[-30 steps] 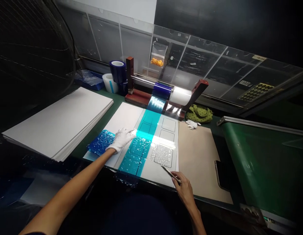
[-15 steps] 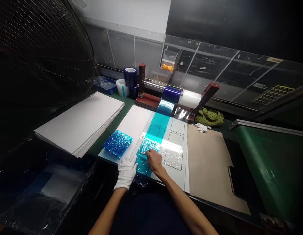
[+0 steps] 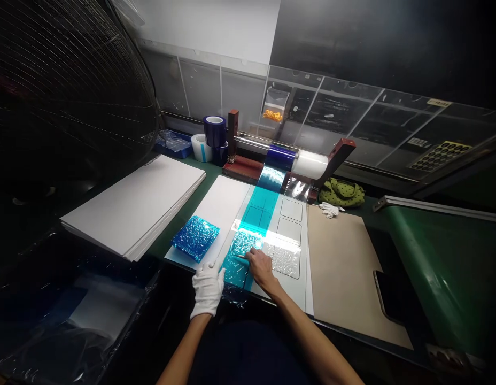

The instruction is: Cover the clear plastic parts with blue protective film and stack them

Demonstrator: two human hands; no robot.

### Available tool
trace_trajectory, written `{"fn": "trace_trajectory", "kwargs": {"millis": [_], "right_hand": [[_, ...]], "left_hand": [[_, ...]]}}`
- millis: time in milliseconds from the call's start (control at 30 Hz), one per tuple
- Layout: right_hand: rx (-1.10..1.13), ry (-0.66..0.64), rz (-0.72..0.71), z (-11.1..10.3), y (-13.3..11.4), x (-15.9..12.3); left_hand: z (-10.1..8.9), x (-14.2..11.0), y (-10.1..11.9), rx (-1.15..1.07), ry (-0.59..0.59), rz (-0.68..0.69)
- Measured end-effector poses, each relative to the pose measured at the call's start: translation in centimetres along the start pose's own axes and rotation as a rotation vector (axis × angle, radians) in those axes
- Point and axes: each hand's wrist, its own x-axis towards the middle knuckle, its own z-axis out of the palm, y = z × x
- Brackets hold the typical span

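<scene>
Head view looks down on a green-topped table (image 3: 206,174) with a white-gloved left hand (image 3: 208,289) and a bare right hand (image 3: 262,269) close together near its front edge. The right hand's fingers (image 3: 256,258) pinch a slim silver blade (image 3: 242,256), and its tip lies on a crinkled patch of translucent teal film (image 3: 243,243). That patch belongs to a teal film strip (image 3: 261,206) running across a white template board (image 3: 286,291) marked with rounded rectangular outlines. The gloved fingers (image 3: 208,272) are pressed together and lie flat, just beside the strip's lower end. A crinkled square of blue film (image 3: 195,238) sits slightly askew on a white sheet (image 3: 224,206), just beyond those fingertips.

Behind the board, a wooden-framed roller stand (image 3: 242,168) carries a blue and white film roll (image 3: 308,164), with a dark blue tape roll (image 3: 215,131) and a white tape roll (image 3: 201,148) to its left. A stack of white sheets (image 3: 131,206) lies to the left. On the right are a tan board (image 3: 340,272), a black phone (image 3: 386,297), and a green conveyor belt (image 3: 444,278).
</scene>
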Motion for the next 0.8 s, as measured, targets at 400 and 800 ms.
{"fn": "trace_trajectory", "kwargs": {"millis": [400,800], "right_hand": [[-0.031,0.016,0.13,-0.4,6.2,-7.0],[0.311,0.223,0.317,1.5,6.9,-12.3]], "left_hand": [[-0.8,-2.5,-4.5,-0.559,-0.285,-0.281],[-0.3,-2.9,-3.1,-0.921,-0.236,-0.247]]}}
